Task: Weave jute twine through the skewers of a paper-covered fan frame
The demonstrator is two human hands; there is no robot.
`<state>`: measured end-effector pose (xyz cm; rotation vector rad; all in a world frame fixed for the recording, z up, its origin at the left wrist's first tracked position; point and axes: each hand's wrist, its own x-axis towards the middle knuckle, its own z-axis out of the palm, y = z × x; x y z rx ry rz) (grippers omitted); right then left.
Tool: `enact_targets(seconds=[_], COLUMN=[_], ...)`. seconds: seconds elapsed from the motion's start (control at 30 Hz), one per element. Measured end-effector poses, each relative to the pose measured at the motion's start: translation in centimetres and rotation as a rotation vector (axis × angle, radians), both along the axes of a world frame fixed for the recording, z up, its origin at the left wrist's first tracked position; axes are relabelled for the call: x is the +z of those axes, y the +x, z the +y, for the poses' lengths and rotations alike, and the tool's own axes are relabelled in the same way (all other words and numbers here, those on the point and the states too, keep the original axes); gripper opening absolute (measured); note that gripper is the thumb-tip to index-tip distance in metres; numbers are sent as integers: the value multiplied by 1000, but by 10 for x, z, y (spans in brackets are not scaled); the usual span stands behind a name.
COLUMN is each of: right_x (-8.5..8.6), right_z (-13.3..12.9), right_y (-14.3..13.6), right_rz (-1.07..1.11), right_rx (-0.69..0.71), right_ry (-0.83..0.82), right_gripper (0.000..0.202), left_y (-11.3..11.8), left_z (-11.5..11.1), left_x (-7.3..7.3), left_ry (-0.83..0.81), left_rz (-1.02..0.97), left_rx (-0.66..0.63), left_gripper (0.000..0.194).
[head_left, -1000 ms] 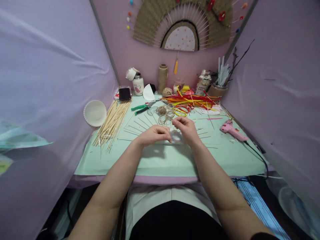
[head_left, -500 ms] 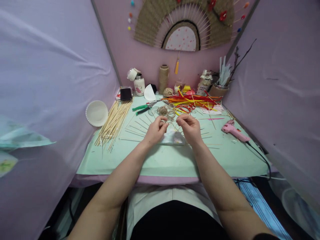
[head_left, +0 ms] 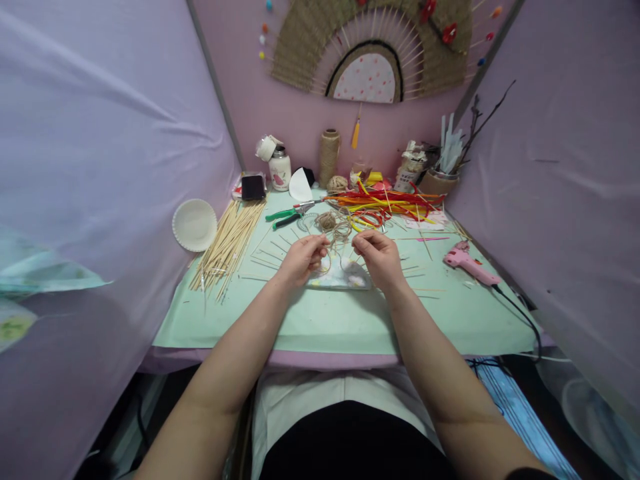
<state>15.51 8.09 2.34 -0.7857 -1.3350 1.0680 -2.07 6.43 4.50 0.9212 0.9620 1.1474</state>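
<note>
My left hand (head_left: 306, 257) is closed in a pinch on brown twine, above the left part of a pale patterned half-round piece (head_left: 340, 275). Thin sticks fan out from that piece on both sides. My right hand (head_left: 376, 252) is pinched too, over the piece's right side; what its fingertips grip is too small to make out. A strand of twine hangs in a loop between the hands. Just beyond them lies a loose ball of brown twine (head_left: 327, 222).
Wooden sticks (head_left: 227, 243) and a white plate (head_left: 195, 225) lie at the left, green-handled pliers (head_left: 287, 215) farther in. Red and yellow pipe cleaners (head_left: 390, 200) lie at the back. A pink glue gun (head_left: 470, 265) with a black cord rests at the right.
My left hand has moved slightly left and its fingers have closed into a pinch, uncovering more of the patterned piece. A twine loop now shows below it. My right hand has barely moved.
</note>
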Motion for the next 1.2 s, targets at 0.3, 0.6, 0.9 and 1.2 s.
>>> enact_targets(seconds=[0.3, 0.6, 0.9, 1.2], right_x=[3, 8, 0, 9], right_z=[-1, -6, 2, 2], right_y=[-1, -3, 0, -2], right_rz=[60, 7, 21, 170], right_rx=[4, 14, -38, -105], right_ry=[10, 72, -193, -197], right_gripper=[15, 15, 20, 24], left_y=[-2, -5, -4, -2], left_z=[0, 0, -4, -11], left_x=[-7, -2, 3, 3], left_ry=[-62, -35, 172, 476], left_rz=[165, -17, -228, 374], left_rx=[-176, -61, -70, -545], left_gripper=[55, 35, 32, 27])
